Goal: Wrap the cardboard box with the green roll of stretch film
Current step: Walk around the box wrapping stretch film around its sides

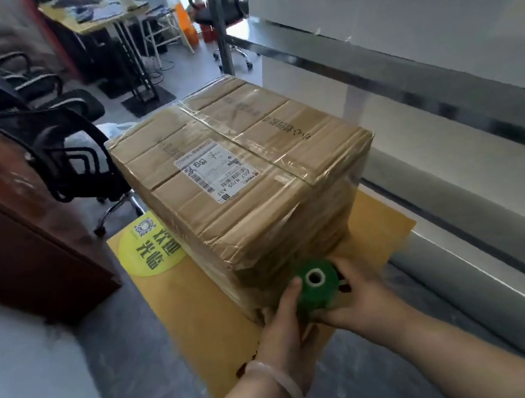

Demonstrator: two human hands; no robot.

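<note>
A taped cardboard box with a white shipping label on top stands on a yellow mat on the floor. Clear film bands show around its sides. The green roll of stretch film is held upright against the box's near bottom corner, its white core facing up. My left hand grips the roll from the left, thumb on its side. My right hand cups the roll from the right and below. Both hands touch the roll.
A black mesh office chair stands left of the box, next to a dark brown cabinet. A glass partition with a metal rail runs along the right. Desks and another chair stand farther back.
</note>
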